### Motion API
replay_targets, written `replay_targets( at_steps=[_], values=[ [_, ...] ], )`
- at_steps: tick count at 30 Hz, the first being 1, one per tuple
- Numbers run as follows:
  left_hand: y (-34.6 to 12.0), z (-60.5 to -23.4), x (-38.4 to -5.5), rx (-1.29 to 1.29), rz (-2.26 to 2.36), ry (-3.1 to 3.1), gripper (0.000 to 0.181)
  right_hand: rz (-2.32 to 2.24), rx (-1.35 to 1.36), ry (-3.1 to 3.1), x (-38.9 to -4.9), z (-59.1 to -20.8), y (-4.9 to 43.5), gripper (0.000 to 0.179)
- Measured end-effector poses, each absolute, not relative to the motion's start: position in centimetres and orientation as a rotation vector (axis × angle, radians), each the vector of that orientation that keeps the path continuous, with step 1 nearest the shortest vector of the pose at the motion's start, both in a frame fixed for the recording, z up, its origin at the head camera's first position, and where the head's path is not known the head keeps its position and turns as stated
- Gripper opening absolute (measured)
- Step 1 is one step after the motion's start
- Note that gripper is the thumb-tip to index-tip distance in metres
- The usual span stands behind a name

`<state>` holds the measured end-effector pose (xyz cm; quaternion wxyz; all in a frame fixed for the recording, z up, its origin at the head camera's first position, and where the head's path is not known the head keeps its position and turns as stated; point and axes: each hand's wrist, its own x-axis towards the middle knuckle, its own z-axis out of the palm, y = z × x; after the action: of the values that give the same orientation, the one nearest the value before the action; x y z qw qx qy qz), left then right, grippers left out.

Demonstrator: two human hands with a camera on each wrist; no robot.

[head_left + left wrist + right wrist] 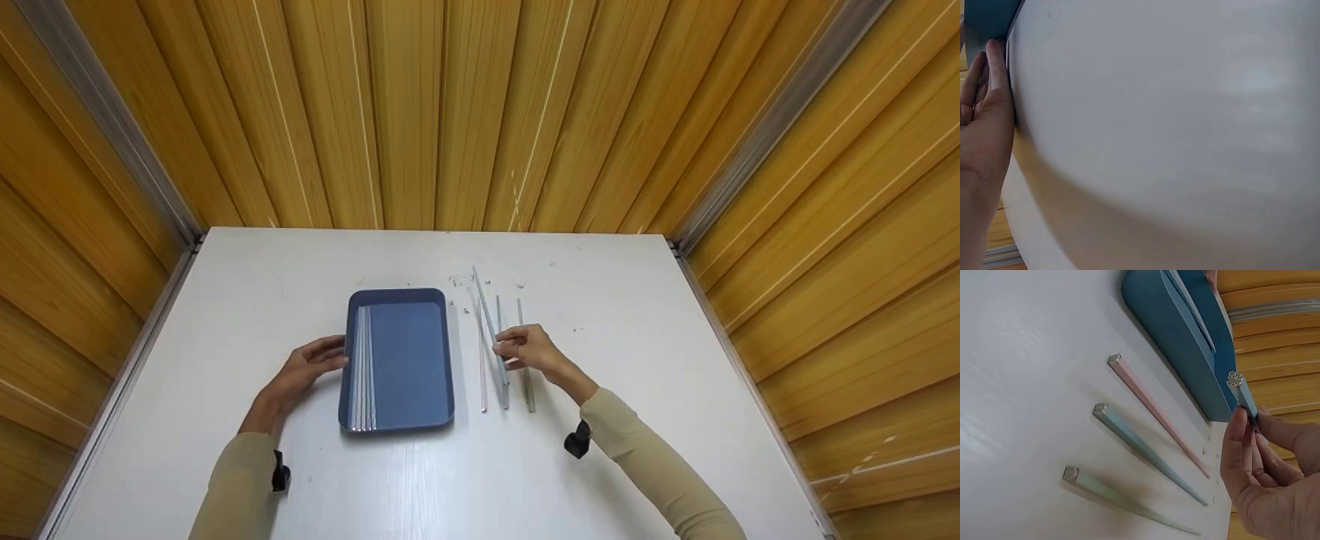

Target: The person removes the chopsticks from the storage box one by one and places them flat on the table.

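Note:
My right hand [534, 351] pinches a light blue chopstick [1245, 398] between thumb and fingers, raised above the table and slanted. Under and beside that hand lie three more chopsticks, roughly side by side: a pink one [1151, 408], a blue one [1140, 445] and a pale green one [1120, 500]. Each shows a patterned silver end. The blue tray [411, 367] stands to their left, with several pale chopsticks [364, 367] lying lengthwise along its left side. At the tray's left wall, my left hand [304, 367] touches the outside with its fingers and thumb extended.
Everything stands on a white table [600, 300]. Small flecks [466, 282] lie scattered beyond the chopsticks. Yellow wood-look panels [439, 112] with grey metal corner posts enclose the table's back and sides.

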<state>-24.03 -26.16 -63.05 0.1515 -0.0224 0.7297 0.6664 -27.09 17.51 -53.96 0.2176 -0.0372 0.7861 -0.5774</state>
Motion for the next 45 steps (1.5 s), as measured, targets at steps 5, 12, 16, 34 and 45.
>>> replay_targets(
  at_steps=[5,12,16,34,45],
  values=[
    [-26.1,-63.1,-24.0,-0.061,1.909,2.104,0.072,-1.626,-0.062,2.181,-27.1,-54.5,19.4,0.034],
    [-26.2,-63.1,-23.9,-0.037,1.928,2.078,0.069,-1.663,0.008,2.18,-27.1,-55.4,21.8,0.034],
    [-26.3,-63.1,-24.0,-0.027,1.93,2.086,0.069,-1.658,0.029,2.192,-27.0,-55.8,22.9,0.037],
    [-26.1,-63.2,-24.2,-0.092,1.898,2.112,0.072,-1.57,0.125,2.301,-26.5,-58.2,26.4,0.034],
    [-26.1,-63.2,-24.2,-0.094,1.909,2.094,0.072,-1.528,0.201,2.35,-25.8,-59.8,26.7,0.028]
  ],
)
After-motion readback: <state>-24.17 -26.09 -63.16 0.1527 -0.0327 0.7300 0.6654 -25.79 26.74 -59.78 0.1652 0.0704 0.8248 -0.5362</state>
